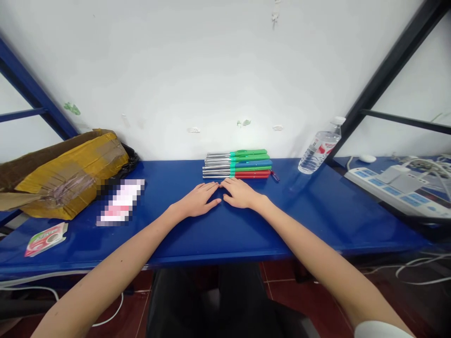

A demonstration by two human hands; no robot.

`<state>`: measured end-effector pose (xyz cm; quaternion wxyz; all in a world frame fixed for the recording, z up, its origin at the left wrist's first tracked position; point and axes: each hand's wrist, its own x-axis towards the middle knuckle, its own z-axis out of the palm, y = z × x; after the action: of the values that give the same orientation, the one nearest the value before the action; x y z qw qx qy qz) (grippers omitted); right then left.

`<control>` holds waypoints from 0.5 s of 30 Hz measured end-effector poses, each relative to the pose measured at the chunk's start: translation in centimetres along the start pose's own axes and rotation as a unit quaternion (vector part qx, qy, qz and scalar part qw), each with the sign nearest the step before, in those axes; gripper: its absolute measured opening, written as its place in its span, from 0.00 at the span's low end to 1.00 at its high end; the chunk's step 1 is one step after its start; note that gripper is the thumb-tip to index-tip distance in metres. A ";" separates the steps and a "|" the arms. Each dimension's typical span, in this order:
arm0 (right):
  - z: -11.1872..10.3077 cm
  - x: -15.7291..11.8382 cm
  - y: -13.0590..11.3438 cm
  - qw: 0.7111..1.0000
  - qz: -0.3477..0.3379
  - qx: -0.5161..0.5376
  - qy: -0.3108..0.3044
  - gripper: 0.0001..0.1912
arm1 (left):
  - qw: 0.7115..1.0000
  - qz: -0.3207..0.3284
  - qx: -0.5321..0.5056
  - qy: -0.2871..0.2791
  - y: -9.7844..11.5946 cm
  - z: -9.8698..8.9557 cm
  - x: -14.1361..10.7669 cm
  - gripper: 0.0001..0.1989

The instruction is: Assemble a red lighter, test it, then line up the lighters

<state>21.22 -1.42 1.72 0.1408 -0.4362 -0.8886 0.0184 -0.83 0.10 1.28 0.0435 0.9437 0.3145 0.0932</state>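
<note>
My left hand [200, 199] lies palm down on the blue tabletop [218, 239], fingers stretched out and thumb apart. Beside it, my right hand [240, 192] also rests flat, its fingertips close to those of the left. Neither hand holds anything. Just beyond them is a row of several slim items [236, 164], set side by side with silver metal rods to the left, teal bands in the middle and green, blue or red handles to the right; their exact kind is unclear. A small dark purple piece [275, 175] shows at their right end.
At the left are a cardboard box with yellow tape [77, 178], a blurred-out pink and white item [121, 202] and a torn printed wrapper [46, 238]. To the right stand a water bottle [320, 148] and a power strip [398, 192] with cables. A white wall [211, 70] closes the back.
</note>
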 end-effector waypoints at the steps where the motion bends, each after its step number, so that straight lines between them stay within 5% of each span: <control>1: -0.1 0.1 0.1 1.000 -0.002 0.009 0.007 0.16 | 1.000 0.002 0.002 0.006 0.0 0.0 0.1 0.30; 8: -0.3 -0.6 1.9 0.994 -0.056 0.089 0.009 0.23 | 0.997 -0.020 0.067 0.018 0.6 -0.4 2.0 0.21; 15: -1.5 -1.9 2.1 0.995 0.036 0.034 -0.082 0.34 | 0.997 -0.028 0.061 0.049 0.4 -0.2 1.0 0.24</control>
<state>24.32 -1.74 2.39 0.0814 -0.4597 -0.8798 0.0897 0.13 0.37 1.71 -0.0274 0.9296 0.3480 0.1185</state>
